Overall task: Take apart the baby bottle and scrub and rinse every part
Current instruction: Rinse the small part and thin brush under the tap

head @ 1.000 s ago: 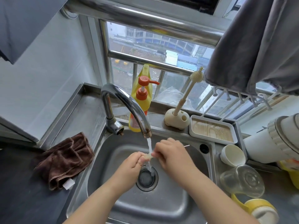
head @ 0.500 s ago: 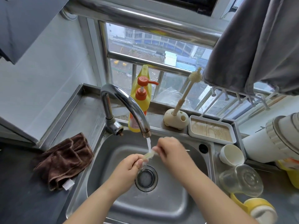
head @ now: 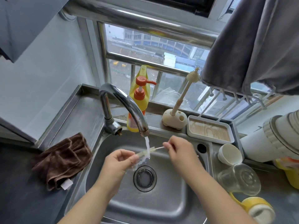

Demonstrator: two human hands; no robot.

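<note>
Straw of the baby bottle, small and half clear, held level over the sink, right under the water from the tap and just above the drain. Pinched at its near end by the left hand. Thin brush pinched by the stick in the right hand, with the bristles at the open end of the straw, in the stream. Hard to tell whether the bristle tip is inside the tube or just outside. Hands apart, one on each side of the water, each clamped on its own piece.

Probably the scrubbing of the straw, one of the smaller parts. To do it well:

- Hold the straw by the very end only, so that the fingers cover no part of the tube.
- Push the brush along the axis of the tube, not at an angle; such a soft tube probably bends and slips easily.
- Pass the bristles through the whole length and turn the stick a little on each stroke.
- Tilt the open end toward the stream, so that water runs through the inside.
- Mind the drain below: a small wet part can slide out of the pinch.

Further out, on the desk to the right: clear bottle body on its side, yellow collar near it, white cap behind. Not clear whether already washed. Soap bottle and big brush on the ledge behind the sink; brown cloth on the left.
</note>
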